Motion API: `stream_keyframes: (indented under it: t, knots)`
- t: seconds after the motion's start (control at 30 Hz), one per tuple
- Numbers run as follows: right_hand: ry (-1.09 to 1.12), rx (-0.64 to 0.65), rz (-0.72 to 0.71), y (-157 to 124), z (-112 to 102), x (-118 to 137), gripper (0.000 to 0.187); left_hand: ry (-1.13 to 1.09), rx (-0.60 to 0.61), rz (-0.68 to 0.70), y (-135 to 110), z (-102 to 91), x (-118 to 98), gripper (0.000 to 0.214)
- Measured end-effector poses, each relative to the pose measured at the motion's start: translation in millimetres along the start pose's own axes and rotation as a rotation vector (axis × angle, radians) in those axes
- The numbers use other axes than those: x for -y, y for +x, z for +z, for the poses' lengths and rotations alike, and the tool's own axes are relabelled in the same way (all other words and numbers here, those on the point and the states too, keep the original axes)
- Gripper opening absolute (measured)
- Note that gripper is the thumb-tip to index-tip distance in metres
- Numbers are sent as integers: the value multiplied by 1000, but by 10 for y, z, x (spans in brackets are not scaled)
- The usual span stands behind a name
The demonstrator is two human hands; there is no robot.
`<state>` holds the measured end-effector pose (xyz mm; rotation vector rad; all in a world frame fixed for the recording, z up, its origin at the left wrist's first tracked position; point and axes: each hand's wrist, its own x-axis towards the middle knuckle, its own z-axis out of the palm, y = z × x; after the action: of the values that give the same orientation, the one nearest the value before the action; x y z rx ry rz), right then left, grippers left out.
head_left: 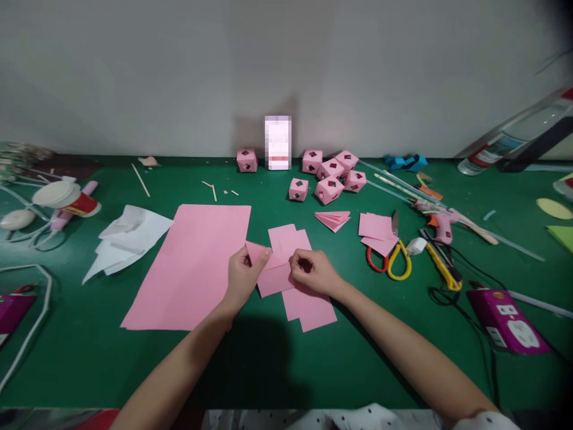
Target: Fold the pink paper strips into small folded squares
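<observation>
My left hand (244, 278) pinches the left end of a small pink paper piece (274, 283) whose upper left corner is lifted. At the right edge of that piece, my right hand (317, 272) is closed, thumb and fingertips pressed together on the paper. Several pink paper strips (316, 310) lie underneath, partly covered by the right hand. A large pink paper sheet (188, 269) lies beside my left hand. Folded pink paper (333, 220) and small pink squares (376, 227) rest beyond and to the right of my right hand.
Pink paper cubes (330, 190) stand near the wall by an upright phone (278, 143). Rightward lie scissors (400, 260), a utility knife (443, 263), a glue gun (443, 226) and a purple box (508, 322). Crumpled white paper (129, 239) and a tipped paper cup (67, 198) are leftward.
</observation>
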<state>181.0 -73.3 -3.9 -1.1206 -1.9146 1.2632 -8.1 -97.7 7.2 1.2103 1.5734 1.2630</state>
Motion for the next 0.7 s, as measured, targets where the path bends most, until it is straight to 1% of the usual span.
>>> stream_keyframes:
  t: [0.07,0.1,0.2,0.3,0.37,0.43,0.53,0.7]
  knots:
    - [4,-8,3,-1,-6,2,9,-29,-61,1,33,-29,-1,25]
    - [19,-17,6,-1,-11,6,9,-37,-65,-1,42,-37,-1,25]
    - [83,-29,13,2,-28,25,14,-34,12,-15,24,-24,-8,26]
    - [91,33,-8,3,-43,40,20,-20,123,-27,-42,31,-9,26]
    - [65,62,-32,1,-46,42,20,10,197,-15,-83,67,5,26]
    - [51,64,-53,-1,-46,35,18,59,253,15,-107,91,29,25]
    - [58,65,-73,-1,-46,22,15,98,296,34,-110,105,62,24]
    - [68,56,-87,9,-47,22,17,56,285,-43,-82,109,70,26]
